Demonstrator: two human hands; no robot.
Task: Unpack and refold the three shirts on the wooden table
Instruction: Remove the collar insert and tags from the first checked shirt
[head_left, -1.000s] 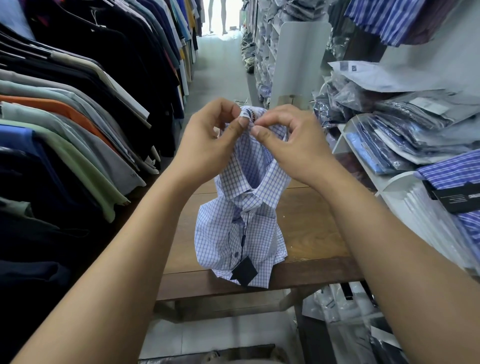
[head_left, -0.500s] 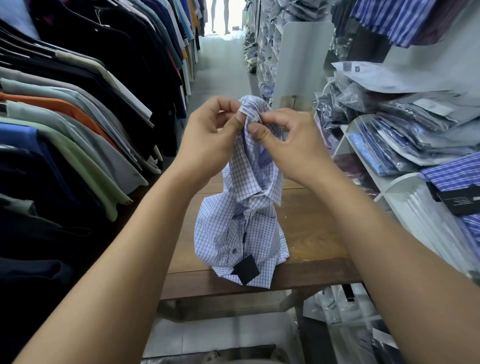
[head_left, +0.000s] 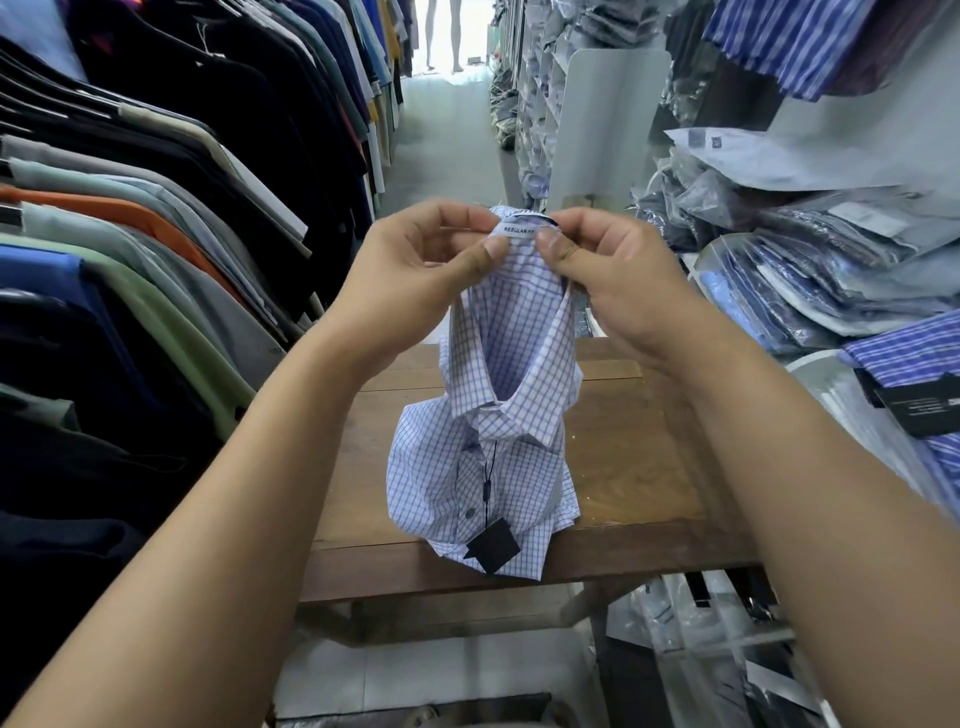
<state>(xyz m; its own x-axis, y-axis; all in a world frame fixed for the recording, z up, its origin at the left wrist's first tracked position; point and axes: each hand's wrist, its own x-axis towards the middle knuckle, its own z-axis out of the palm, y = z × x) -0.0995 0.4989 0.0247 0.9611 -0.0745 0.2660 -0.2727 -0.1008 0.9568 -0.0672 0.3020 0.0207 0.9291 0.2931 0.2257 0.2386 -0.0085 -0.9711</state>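
**Item:** the checked shirt (head_left: 498, 467) has its lower folds resting at the near edge of the wooden table (head_left: 649, 467), with the collar end raised above the table.

**Hands:** the left hand (head_left: 415, 260) pinches the collar band between thumb and forefinger, just beside the white size label (head_left: 519, 230). The right hand (head_left: 618, 280) pinches the same band on the label's other side. Neither hand is free.

**Judgement:** the step in hand appears to be opening the packed fold from the collar. Keep both pinches level and lift until the body hangs free of the table. Then draw the hands apart so the shoulders spread evenly, without tugging the label. The black hang tag (head_left: 493, 545) hangs over the table's near edge (its cord runs down the placket) and could snag there.

**Surroundings:** a rack of hanging garments (head_left: 156, 234) stands left of the table. Bagged shirts (head_left: 805, 291) are stacked to its right, and loose plastic bags (head_left: 691, 623) lie below its right end. Both sides crowd the table, so spread sleeves may brush them
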